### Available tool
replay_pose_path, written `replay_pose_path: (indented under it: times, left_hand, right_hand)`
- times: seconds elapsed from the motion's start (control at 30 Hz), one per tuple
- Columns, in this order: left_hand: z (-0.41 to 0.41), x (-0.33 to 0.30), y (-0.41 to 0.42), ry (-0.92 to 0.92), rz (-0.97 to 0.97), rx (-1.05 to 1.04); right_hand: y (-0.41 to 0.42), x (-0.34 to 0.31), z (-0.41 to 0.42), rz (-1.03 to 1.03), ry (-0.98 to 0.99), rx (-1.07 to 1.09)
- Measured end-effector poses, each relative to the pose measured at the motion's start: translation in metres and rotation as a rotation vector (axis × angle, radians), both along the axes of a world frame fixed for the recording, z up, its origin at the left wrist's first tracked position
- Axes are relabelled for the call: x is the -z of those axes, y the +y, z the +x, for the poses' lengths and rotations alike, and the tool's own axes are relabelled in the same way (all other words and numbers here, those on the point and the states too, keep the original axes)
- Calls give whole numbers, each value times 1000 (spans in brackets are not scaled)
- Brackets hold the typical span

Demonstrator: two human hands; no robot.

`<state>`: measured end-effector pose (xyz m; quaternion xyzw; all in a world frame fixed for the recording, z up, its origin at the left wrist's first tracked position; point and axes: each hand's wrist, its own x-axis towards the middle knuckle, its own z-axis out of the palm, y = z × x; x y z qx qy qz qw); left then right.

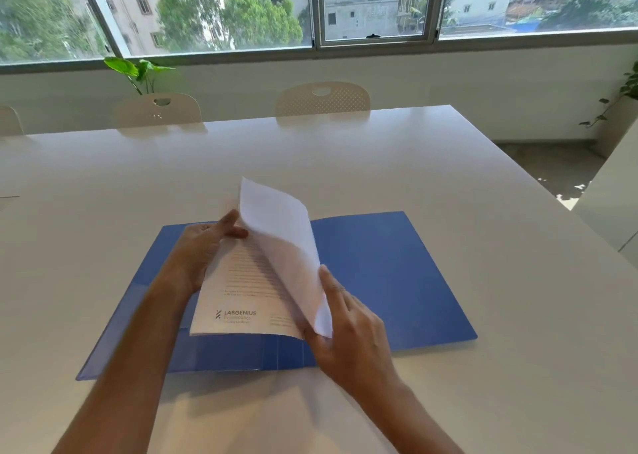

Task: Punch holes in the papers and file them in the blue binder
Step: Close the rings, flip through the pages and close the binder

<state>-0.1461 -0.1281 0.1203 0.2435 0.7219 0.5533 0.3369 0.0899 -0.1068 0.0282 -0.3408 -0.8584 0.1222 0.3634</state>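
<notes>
The thin blue plastic binder [379,274] lies open flat on the white table [345,156], likely light and flexible. On its left half rest white printed paper sheets [241,294], floppy, best gripped at edges. The left hand [203,246] pinches their far edge; the right hand [345,329] pinches the lifted top sheet's [283,239] corner.

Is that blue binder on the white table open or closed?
Open. The blue binder lies spread flat on the white table, both covers showing, with printed papers over its left half.
</notes>
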Motion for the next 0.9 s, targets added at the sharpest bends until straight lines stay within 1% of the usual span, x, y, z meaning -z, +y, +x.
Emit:
replay_pose_path:
  times: [0.07,0.13,0.3,0.43,0.53,0.67,0.8,0.9]
  left_hand:
    - [3,-3,4,41,5,7]
    - [4,-2,7,4,35,30]
    - [0,1,11,-105,58,9]
    - [-4,5,8,-51,34,25]
    - [-2,4,7,-34,45,45]
    - [5,2,7,-68,83,67]
    - [8,1,6,-69,72,52]
    - [6,2,5,-69,56,51]
  right_hand:
    - [-5,-5,-6,3,8,-49]
    - [-7,-6,-8,38,13,-71]
    - [-9,-9,-10,153,55,-133]
    - [-8,-11,-13,233,70,-181]
    - [-10,-14,-18,234,48,-222]
    - [-11,-19,-26,227,39,-252]
    - [-5,-21,-28,209,-19,-263]
    - [-2,-20,-26,232,1,-288]
